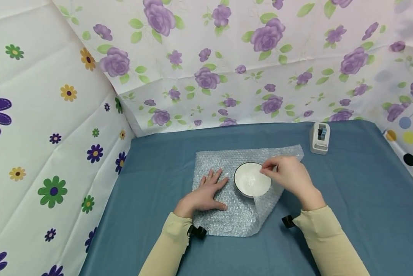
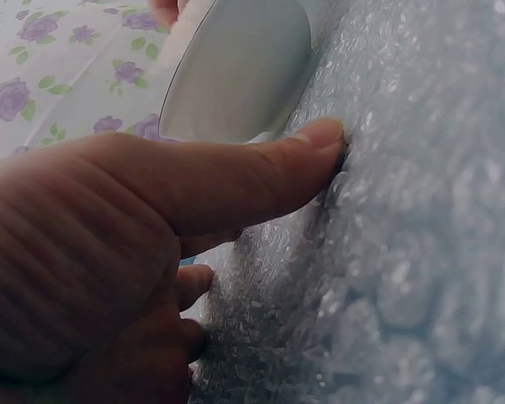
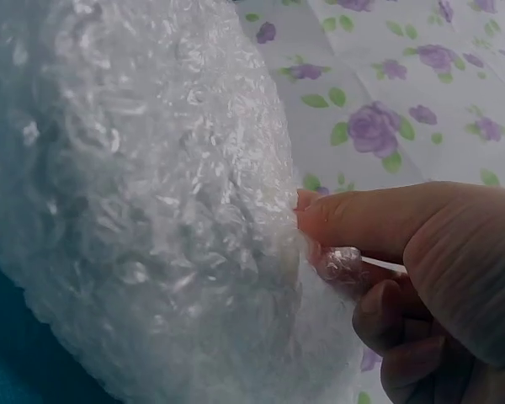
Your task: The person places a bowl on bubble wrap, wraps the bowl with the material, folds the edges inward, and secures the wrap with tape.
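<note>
A sheet of bubble wrap [image 1: 223, 222] lies on the blue cloth, with a white, dark-rimmed bowl [image 1: 249, 178] upright on it. Fingers spread, my left hand [image 1: 206, 193] presses the wrap flat to the left of the bowl. My right hand [image 1: 290, 174] pinches the wrap's near right corner between thumb and fingers, lifted up to the bowl's right rim. In the right wrist view the raised wrap [image 3: 177, 185] curves up to the pinching fingers [image 3: 362, 215]. The left wrist view shows the left thumb on the wrap, close to the bowl [image 2: 244, 67].
A small white device [image 1: 320, 138] with a dark and blue part on top stands at the back right of the blue cloth [image 1: 365, 184]. Floral sheets [image 1: 179, 76] hang behind and at the left. Black wrist cameras [image 1: 197, 232] are strapped at both cuffs.
</note>
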Demonstrator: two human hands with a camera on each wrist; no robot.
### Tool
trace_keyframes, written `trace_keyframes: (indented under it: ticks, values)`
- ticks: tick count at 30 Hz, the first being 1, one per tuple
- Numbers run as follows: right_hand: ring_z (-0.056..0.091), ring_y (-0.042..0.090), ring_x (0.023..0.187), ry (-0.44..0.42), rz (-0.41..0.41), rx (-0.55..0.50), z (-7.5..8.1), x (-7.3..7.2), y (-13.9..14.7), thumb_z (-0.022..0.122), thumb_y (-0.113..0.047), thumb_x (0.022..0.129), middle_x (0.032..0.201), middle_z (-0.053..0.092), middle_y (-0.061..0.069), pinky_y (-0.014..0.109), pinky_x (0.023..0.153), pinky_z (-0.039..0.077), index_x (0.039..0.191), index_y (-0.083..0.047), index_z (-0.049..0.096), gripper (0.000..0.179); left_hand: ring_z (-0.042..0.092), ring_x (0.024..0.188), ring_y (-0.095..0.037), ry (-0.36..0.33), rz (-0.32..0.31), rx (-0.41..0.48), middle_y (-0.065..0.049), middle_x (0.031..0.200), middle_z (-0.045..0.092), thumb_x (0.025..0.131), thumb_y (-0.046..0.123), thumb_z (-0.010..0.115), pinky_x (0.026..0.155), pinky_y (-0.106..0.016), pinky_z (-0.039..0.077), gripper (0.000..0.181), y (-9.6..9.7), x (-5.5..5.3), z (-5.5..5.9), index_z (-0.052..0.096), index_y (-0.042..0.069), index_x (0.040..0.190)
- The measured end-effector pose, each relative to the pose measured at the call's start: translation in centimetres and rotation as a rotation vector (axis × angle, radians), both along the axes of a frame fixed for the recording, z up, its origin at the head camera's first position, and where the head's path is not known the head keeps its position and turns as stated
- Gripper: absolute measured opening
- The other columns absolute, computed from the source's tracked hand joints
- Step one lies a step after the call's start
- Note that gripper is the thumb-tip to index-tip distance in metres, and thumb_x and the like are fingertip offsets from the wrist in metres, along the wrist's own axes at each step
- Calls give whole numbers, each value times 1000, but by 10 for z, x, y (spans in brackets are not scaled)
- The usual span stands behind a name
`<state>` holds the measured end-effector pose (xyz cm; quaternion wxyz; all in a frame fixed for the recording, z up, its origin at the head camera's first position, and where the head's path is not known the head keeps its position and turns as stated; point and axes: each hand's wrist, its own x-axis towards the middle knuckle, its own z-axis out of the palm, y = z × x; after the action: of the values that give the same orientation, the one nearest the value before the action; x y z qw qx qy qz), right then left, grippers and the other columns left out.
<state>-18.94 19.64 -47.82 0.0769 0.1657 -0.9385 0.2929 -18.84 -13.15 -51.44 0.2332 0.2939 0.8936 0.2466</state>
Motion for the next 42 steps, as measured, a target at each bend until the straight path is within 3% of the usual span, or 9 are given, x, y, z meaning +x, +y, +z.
trace_keyframes:
  ticks: [11,16,21,28,32,37,42]
  values:
    - [61,9,67,-51,-58,10,-4,-2,-7,84,-29,96,86,74,-7,36,56,50,101,-20,86,11,-15,162,-37,1,-3,4,-12,179,-5,95,39,84,129,-58,-5,99,0,0,0,27,12,171]
    - [67,17,75,21,-72,26,-10,-4,-7,86,-31,94,87,77,-7,39,59,53,102,-21,88,13,-15,162,-38,2,-5,8,-13,179,-4,95,38,84,129,-59,-5,98,0,0,1,27,12,171]
    - [61,22,86,76,-88,28,-12,-4,-7,89,-31,91,82,77,-10,41,64,50,99,-22,89,12,-14,162,-39,3,-8,6,-14,179,-4,95,38,84,129,-59,-5,98,1,0,1,27,11,171]
    - [57,21,83,61,-104,42,-14,-5,-9,88,-29,92,76,72,-9,41,67,48,97,-19,88,11,-15,162,-38,1,-4,3,-13,179,-4,95,38,84,129,-59,-5,98,1,0,0,27,12,171]
    - [59,21,79,122,-93,61,-15,-6,-12,90,-26,91,75,73,-6,43,72,48,94,-17,87,10,-14,162,-39,4,-5,5,-14,179,-4,95,38,84,129,-60,-5,99,1,-1,1,28,10,171]
    - [58,25,81,201,-103,84,-19,-4,-16,93,-26,87,84,76,-1,45,70,45,90,-18,87,10,-15,162,-38,1,-4,3,-13,179,-4,95,39,84,129,-59,-5,98,1,-1,1,27,12,171]
    - [54,31,90,181,-133,86,-24,-2,-19,95,-27,84,92,72,3,49,73,43,87,-20,87,11,-15,162,-38,-2,-6,2,-13,179,-4,95,39,83,129,-58,-6,98,1,0,1,27,12,171]
